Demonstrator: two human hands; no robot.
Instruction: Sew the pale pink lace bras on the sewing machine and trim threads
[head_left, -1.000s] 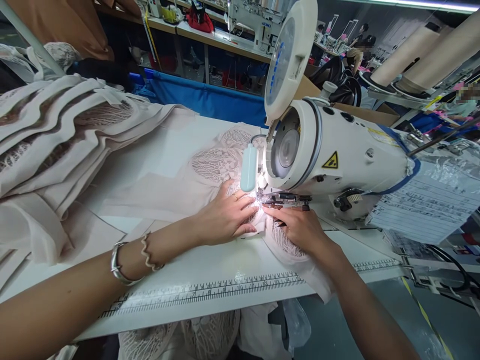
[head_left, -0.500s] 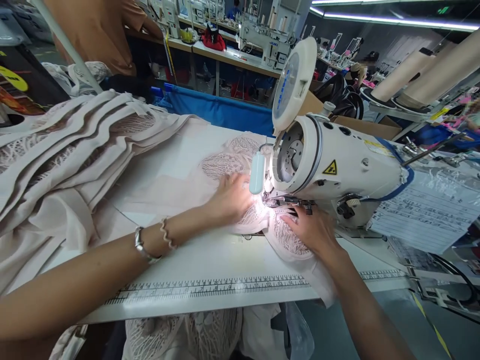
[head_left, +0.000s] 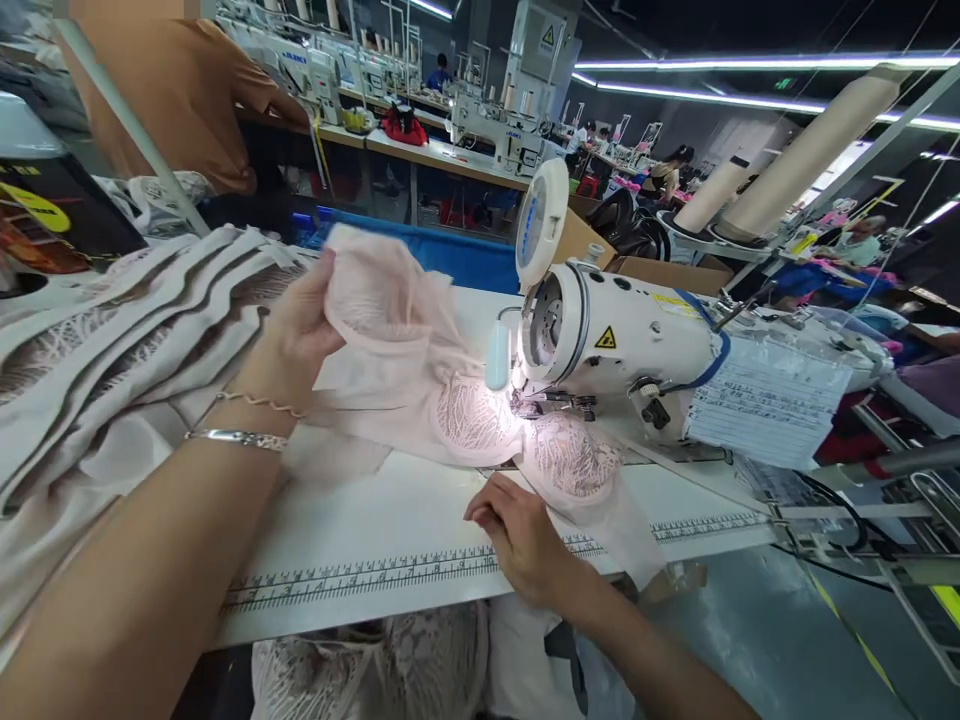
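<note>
And here's the left hand [head_left: 296, 320], up over the tabletop [head_left: 420, 505], its grip closed on one end of the pale pink lace garment [head_left: 476, 418], that raised end softly blurred! The rest of the garment runs down to the sewing machine [head_left: 622, 325], one lace cup lying just left of the bright needle area, another to its right, and a loose end draping over the front edge.

Over to the right hand [head_left: 525, 540]: near that front edge, just below the garment, fingers curled in and the grip narrow, with no cloth visible in it. A printed ruler strip [head_left: 375, 572] passes beneath.

The small pale lamp [head_left: 496, 355] hangs beside the machine's head, and the round cover [head_left: 541, 222] stands flipped open above. On the left, a layered pile of matching pieces [head_left: 150, 320]; on the right, a handwritten sheet [head_left: 765, 400] against the machine. Beyond, a person in a brown shirt [head_left: 161, 110] is by another bench.
</note>
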